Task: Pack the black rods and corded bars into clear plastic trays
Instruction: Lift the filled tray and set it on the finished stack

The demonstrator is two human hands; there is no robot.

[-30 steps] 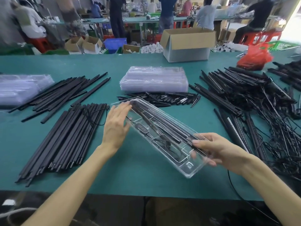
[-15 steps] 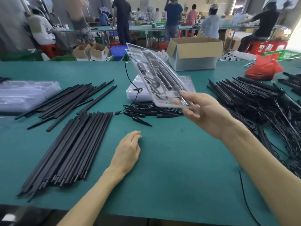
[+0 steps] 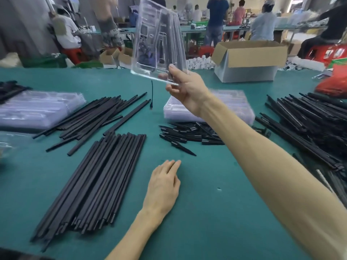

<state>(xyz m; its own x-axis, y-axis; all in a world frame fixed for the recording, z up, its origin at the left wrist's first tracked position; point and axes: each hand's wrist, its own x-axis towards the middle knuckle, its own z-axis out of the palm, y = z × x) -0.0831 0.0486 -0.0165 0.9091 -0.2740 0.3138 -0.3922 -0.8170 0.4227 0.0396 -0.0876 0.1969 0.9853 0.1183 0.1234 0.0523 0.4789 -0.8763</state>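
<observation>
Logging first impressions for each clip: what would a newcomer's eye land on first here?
The clear tray, held up high at centre by the right hand, a thin cord dangling below it. Then the black rods fanned over the green table at left, with the left hand flat beside them. A tangle of corded bars fills the right.

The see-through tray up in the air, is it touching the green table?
Apart. The head view shows the right hand holding the tray high above the table.

No lettering, labels or numbers can be read anywhere in the frame. The cardboard box (image 3: 249,59) at upper right shows plain faces.
</observation>
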